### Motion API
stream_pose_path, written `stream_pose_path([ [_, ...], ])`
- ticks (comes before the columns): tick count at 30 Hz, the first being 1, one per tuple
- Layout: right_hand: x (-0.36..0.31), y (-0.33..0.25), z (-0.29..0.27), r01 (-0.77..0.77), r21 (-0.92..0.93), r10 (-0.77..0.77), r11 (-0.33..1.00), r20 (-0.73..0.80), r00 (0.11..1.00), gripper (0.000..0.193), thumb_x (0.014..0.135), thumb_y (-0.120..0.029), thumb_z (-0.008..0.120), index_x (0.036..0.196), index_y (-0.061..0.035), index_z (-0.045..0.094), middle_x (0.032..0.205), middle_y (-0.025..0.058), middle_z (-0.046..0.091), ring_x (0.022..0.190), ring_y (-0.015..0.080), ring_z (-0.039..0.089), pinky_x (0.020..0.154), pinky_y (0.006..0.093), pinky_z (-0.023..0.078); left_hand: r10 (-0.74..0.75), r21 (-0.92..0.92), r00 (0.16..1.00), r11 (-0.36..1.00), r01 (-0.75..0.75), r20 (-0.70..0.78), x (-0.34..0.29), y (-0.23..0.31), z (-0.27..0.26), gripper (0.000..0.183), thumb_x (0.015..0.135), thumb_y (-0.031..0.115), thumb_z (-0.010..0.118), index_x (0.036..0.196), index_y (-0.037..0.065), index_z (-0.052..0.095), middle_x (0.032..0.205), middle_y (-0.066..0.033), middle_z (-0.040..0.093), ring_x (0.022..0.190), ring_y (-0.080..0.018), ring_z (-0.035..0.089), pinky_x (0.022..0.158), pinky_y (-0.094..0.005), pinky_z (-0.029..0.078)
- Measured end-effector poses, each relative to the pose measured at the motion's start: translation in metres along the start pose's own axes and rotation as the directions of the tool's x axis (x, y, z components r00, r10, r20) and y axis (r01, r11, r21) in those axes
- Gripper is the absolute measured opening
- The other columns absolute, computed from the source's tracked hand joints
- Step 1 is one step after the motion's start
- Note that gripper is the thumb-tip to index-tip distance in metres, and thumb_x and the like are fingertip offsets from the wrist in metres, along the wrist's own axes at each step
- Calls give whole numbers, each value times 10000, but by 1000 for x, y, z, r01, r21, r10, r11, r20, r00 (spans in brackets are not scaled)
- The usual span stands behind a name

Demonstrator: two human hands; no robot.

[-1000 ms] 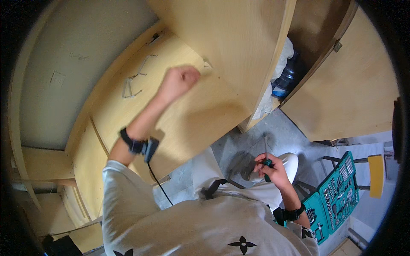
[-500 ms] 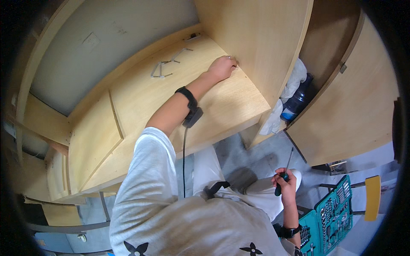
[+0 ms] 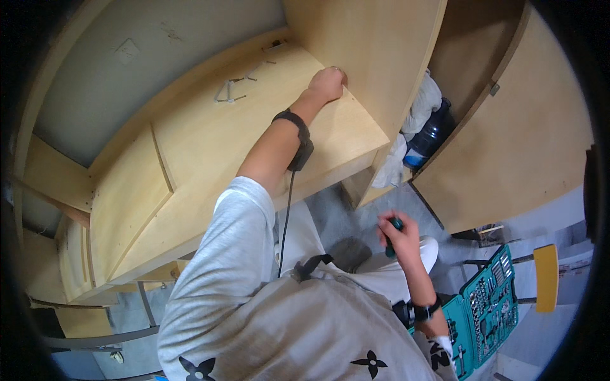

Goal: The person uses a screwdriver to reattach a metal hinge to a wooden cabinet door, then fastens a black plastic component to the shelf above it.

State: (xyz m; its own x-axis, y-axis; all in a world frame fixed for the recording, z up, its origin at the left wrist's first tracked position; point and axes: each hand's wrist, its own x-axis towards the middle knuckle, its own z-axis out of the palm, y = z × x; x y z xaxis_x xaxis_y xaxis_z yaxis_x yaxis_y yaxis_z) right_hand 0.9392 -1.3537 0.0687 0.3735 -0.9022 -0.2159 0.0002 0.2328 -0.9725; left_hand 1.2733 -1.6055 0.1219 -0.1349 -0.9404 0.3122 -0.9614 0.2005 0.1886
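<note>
My left hand [image 3: 328,84] reaches across the wooden desktop [image 3: 210,136] and rests where it meets an upright wooden panel [image 3: 362,57]. Its fingers are curled closed against the panel's foot; whatever they pinch is hidden. Lower right, above my knee and apart from the desk, my right hand [image 3: 401,236] is wrapped round a screwdriver [image 3: 393,235] by its dark green handle. The blade points up and away and is hard to make out. Several long thin screws [image 3: 230,91] lie loosely on the desktop, left of my left hand.
Right of the panel, an open cabinet holds a dark blue bottle [image 3: 434,134] and white cloth [image 3: 424,105]; its door [image 3: 515,140] swings out. An open green toolbox [image 3: 467,301] stands lower right beside a yellow chair back [image 3: 546,279]. A black cable [image 3: 288,219] hangs from my left wrist.
My right hand has moved up and left with the screwdriver, and its grip has turned. The left hand stays at the panel's foot, its fingers more tucked in. The whole view has shifted slightly.
</note>
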Motion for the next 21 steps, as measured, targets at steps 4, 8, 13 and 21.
stream_pose_path([
  [4, 40, -34, 51, 156, -122, -146, 980, 86, 986, 176, 810, -106, 632, 944, 7, 616, 723, 28, 582, 572, 103, 545, 502, 220, 435, -99, -15, 995, 995, 98, -17, 2, 25, 3, 309, 692, 2, 515, 922, 108, 692, 1000, -146, 620, 969, -305, 590, 853, -372, 481],
  [8, 96, -51, 101, 530, -264, -530, 806, 80, 845, 248, 738, -82, 681, 956, 14, 613, 780, 83, 607, 696, 166, 588, 623, 267, 466, -96, -1, 989, 995, 96, -111, -1, 25, 11, 302, 685, -2, 524, 910, 104, 695, 993, -163, 622, 968, -308, 593, 849, -363, 487],
  [13, 109, -79, 124, 600, -195, -596, 776, 85, 799, 301, 660, -59, 723, 934, 19, 624, 804, 109, 611, 746, 180, 595, 692, 284, 471, -94, 144, 983, 983, 117, -155, -12, 28, 10, 274, 672, -9, 531, 884, 65, 688, 947, -199, 623, 905, -323, 619, 798, -371, 512],
  [21, 101, -101, 128, 638, -227, -599, 736, 221, 770, 304, 560, -127, 748, 807, 19, 650, 710, 93, 606, 630, 162, 584, 620, 287, 478, -41, 99, 969, 993, 66, -243, -17, 17, 13, 231, 683, -19, 538, 849, 51, 683, 923, -187, 629, 882, -330, 621, 752, -389, 525],
])
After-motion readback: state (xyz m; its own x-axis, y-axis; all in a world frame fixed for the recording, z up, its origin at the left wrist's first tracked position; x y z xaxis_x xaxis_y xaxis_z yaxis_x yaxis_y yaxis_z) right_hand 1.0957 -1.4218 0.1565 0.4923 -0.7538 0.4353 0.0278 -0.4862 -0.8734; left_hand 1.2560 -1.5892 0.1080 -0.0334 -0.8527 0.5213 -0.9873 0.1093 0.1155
